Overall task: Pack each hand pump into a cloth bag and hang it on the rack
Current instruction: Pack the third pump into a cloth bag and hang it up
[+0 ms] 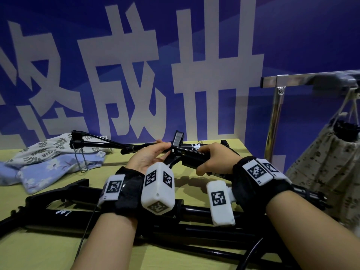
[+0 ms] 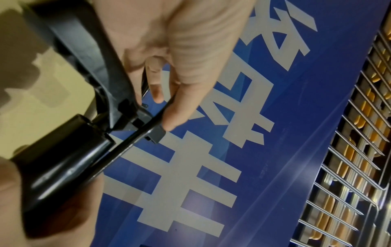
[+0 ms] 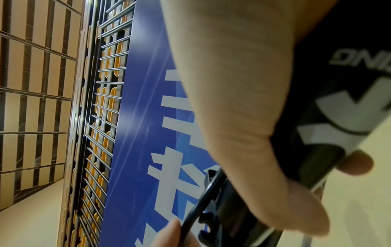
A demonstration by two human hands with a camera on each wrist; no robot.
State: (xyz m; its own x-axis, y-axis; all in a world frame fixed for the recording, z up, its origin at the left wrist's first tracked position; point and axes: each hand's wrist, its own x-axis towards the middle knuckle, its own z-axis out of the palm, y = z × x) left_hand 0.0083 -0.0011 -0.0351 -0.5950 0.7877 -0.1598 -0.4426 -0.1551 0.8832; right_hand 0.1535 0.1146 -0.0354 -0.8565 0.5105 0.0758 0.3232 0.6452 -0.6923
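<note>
I hold a black hand pump (image 1: 191, 152) level above the yellow-green table (image 1: 39, 250). My right hand (image 1: 216, 158) grips its barrel (image 3: 338, 100) near the white logo. My left hand (image 1: 152, 154) pinches the pump's thin black hose (image 2: 143, 132) by the barrel's end, between thumb and finger (image 2: 180, 83). The pump's grey foot plate (image 1: 178, 139) stands up beside my left fingertips. Its rod and hose reach left over two cloth bags: a white leaf-print one (image 1: 48, 147) and a blue floral one (image 1: 48, 172). Both lie flat on the table.
More black pumps (image 1: 175, 221) lie across the table under my wrists. A metal rack (image 1: 311, 78) stands at the right, with a speckled cloth bag (image 1: 327, 162) hanging from it by its cords, something black at its mouth. A blue banner wall (image 1: 194, 36) closes the back.
</note>
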